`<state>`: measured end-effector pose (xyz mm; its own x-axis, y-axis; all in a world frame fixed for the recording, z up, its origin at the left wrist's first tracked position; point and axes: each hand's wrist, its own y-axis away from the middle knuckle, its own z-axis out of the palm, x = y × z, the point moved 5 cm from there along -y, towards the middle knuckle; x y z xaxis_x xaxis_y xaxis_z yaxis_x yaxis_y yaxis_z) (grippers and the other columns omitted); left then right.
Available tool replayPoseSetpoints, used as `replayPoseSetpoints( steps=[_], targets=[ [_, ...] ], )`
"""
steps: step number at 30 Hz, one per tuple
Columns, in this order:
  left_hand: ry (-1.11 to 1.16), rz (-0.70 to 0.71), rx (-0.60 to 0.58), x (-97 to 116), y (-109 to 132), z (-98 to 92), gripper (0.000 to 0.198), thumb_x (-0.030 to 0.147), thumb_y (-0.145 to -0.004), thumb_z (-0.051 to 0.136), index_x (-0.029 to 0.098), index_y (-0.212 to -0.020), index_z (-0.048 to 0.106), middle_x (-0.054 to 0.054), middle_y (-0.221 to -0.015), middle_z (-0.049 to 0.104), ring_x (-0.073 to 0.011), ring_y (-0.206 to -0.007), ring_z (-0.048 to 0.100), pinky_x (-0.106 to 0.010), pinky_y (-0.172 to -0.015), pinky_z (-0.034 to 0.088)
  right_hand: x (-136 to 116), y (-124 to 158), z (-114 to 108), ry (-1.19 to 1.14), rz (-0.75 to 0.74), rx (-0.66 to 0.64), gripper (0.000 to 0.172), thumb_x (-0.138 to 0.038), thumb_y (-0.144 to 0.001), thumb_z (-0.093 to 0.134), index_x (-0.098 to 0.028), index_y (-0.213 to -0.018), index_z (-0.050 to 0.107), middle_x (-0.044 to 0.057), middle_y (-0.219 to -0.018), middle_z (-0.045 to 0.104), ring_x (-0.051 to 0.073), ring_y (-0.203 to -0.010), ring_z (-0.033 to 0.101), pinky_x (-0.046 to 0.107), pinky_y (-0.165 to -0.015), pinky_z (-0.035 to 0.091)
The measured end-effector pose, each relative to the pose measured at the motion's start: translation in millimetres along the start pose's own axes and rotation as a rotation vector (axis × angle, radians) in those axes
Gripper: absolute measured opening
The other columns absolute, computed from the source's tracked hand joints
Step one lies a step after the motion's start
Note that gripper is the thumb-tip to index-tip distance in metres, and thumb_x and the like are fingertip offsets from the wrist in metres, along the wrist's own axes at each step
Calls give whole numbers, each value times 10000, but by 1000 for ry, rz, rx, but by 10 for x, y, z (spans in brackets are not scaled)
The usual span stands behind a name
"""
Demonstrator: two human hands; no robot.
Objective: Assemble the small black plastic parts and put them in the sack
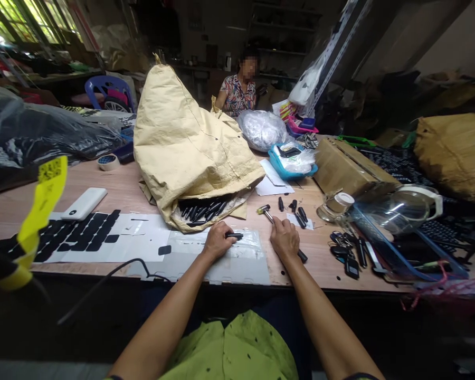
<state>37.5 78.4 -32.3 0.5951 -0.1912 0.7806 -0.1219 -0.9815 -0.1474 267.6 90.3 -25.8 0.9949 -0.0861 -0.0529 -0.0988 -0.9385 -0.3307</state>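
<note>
My left hand (pixel 217 240) pinches a small black stick-like part (pixel 235 236) and holds it down on a clear plastic sheet (pixel 245 248) on the wooden table (pixel 126 190). My right hand (pixel 285 238) is wrapped round the handle of a small hammer (pixel 264 210); its metal head points away from me and the black grip end sticks out behind the hand. Just beyond the hands, several more black parts (pixel 201 210) spill from the mouth of a large yellow sack (pixel 182 142). A few loose black parts (pixel 298 211) lie right of the hammer head.
A sheet of black stickers (pixel 79 237) and a white power bank (pixel 84 203) lie at left. A cardboard box (pixel 340 166), a clear jug (pixel 396 208), black keys (pixel 346 253) and a blue tray (pixel 293 161) are at right. Another person (pixel 239 89) sits across the table.
</note>
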Motion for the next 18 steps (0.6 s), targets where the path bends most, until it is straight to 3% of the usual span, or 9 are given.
replayPoseSetpoints(
  steps=[5, 9, 12, 14, 18],
  targets=[
    [101, -7, 1, 25, 24, -53, 53, 177, -693, 727, 194, -736, 702, -17, -783, 625, -215, -875, 583, -366, -860, 450, -39, 24, 34, 14, 7, 16, 306, -226, -945, 444, -220, -1167, 655, 83, -939, 559, 207, -870, 457, 301, -681, 289],
    [588, -141, 7, 165, -35, -32, 129, 292, -768, 708, 169, -758, 670, 3, -739, 611, -158, -742, 591, -314, -764, 480, -52, 14, 30, 19, 13, 17, 290, -222, -943, 448, -208, -1144, 657, 86, -943, 562, 210, -880, 463, 299, -688, 294],
    [1082, -263, -59, 454, -229, -34, 282, 412, -800, 725, 143, -814, 642, 17, -683, 586, -108, -621, 584, -258, -665, 499, -50, 9, 30, 19, 10, 17, 287, -226, -942, 446, -203, -1137, 656, 87, -949, 562, 211, -882, 463, 299, -693, 299],
    [1310, -279, -76, 710, -407, -152, 309, 411, -799, 752, 134, -866, 633, 20, -684, 587, -88, -598, 590, -226, -641, 510, -48, 7, 32, 17, 8, 11, 287, -228, -943, 440, -202, -1130, 656, 88, -946, 560, 211, -879, 462, 301, -697, 302],
    [1451, -205, -42, 1138, -568, -541, 245, 366, -880, 681, 135, -941, 626, 19, -709, 597, -73, -611, 599, -203, -647, 530, -51, 7, 29, 22, 21, -3, 279, -229, -944, 440, -202, -1115, 659, 90, -949, 558, 213, -879, 462, 303, -696, 302]
  ],
)
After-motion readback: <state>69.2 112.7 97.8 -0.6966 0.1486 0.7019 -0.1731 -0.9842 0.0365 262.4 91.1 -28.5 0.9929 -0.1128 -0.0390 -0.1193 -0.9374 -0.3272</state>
